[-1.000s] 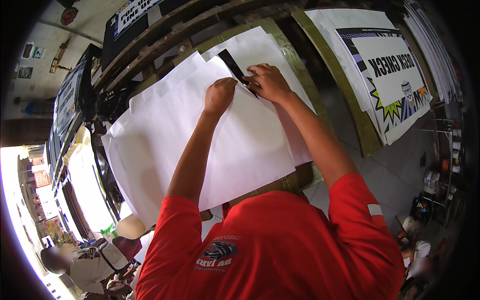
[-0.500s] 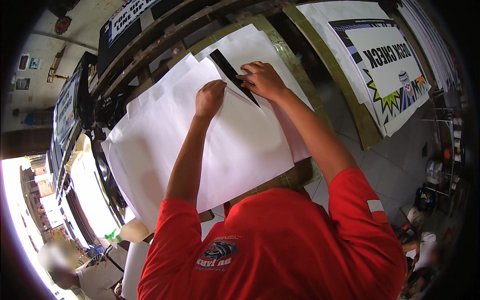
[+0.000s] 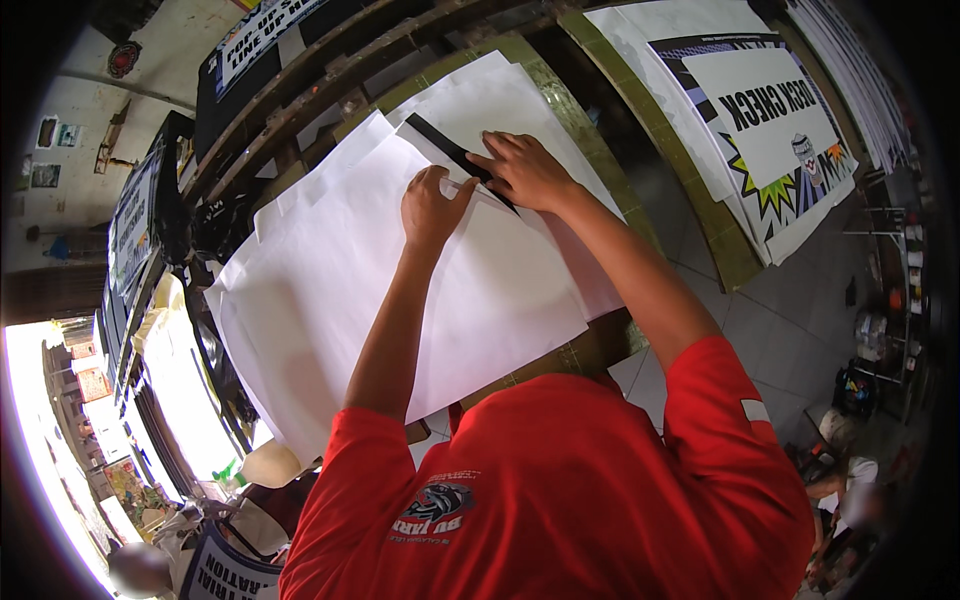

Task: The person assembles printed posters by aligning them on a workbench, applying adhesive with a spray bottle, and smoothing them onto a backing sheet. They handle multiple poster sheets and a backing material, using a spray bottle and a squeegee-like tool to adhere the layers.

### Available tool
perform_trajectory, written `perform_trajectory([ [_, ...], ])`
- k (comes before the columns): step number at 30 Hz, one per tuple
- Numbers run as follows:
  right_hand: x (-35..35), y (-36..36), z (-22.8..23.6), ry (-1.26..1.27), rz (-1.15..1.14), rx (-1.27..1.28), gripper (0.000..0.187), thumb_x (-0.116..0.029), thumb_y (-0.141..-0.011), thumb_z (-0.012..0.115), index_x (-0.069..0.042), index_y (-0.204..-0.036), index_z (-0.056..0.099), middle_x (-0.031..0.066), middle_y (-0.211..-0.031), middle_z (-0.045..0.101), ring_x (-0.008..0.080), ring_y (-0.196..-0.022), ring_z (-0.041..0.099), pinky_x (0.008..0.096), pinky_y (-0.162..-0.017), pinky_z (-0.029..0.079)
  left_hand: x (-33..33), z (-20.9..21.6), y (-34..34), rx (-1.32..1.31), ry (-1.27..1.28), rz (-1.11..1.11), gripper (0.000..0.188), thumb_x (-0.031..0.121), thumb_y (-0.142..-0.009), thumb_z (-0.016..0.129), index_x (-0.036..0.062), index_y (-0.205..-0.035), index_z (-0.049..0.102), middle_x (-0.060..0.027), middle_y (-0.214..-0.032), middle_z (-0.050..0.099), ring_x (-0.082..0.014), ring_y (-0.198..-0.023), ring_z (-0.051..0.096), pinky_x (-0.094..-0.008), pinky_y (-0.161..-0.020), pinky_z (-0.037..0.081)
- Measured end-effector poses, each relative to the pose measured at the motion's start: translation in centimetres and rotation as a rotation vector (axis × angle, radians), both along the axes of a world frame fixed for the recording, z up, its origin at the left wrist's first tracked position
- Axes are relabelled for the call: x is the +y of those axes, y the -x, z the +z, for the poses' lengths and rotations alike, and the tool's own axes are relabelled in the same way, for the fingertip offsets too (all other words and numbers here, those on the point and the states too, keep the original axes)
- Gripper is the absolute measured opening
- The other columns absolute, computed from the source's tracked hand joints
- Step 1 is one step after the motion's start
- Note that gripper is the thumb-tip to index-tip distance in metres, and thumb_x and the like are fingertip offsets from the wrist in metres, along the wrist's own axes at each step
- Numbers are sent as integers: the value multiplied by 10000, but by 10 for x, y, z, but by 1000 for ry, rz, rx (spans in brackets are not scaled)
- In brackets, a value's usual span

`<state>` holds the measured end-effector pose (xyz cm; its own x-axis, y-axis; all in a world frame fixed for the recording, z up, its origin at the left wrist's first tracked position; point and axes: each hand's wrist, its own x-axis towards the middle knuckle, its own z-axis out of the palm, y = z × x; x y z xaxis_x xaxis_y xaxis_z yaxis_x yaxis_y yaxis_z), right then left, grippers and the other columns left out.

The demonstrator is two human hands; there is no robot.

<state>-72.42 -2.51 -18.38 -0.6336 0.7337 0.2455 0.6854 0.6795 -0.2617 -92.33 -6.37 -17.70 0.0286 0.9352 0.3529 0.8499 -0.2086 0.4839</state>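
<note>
A large white sheet (image 3: 400, 300) covers the work surface in front of me. A narrow black strip (image 3: 437, 137) shows along its far edge, tapering to a point toward the right. My left hand (image 3: 435, 212) rests at the sheet's edge beside this strip, thumb stretched out and apart from the bent fingers. Across the strip, my right hand (image 3: 528, 172) lies with spread fingers, its tips touching the black. More white sheets (image 3: 485, 95) lie beneath and beyond. What the strip belongs to is hidden under the white sheet.
A green-edged board (image 3: 640, 225) supports the sheets. To the right, another board carries printed posters (image 3: 775, 120). Wooden slats (image 3: 290, 110) run behind, with a black printed panel (image 3: 265, 45) at the far left. A pale bottle (image 3: 270, 465) stands at the lower left. Other people are at both lower sides.
My left hand has shifted right and slightly nearer, and its thumb has moved away from the fingers. The black strip's far end has shifted left. My right hand stays almost in place.
</note>
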Motion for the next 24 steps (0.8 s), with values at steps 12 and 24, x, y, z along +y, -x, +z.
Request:
perform_trajectory([
  [12, 0, 0, -13, -108, -1, -96, 490, -333, -974, 509, -103, -1406, 502, 161, -1506, 408, 314, -1402, 366, 446, -1112, 328, 5, -1, -9, 258, 107, -8, 859, 361, -836, 677, -57, -1478, 288, -278, -1593, 105, -426, -1481, 130, -548, -1169, 192],
  [24, 30, 12, 1, 112, 61, 21, 570, -275, -995, 460, 29, -1465, 356, 167, -1542, 356, 318, -1439, 302, 443, -1171, 245, 23, -10, 1, 222, 211, -82, 892, 446, -850, 641, -39, -1500, 269, -250, -1566, 259, -379, -1471, 221, -517, -1186, 180],
])
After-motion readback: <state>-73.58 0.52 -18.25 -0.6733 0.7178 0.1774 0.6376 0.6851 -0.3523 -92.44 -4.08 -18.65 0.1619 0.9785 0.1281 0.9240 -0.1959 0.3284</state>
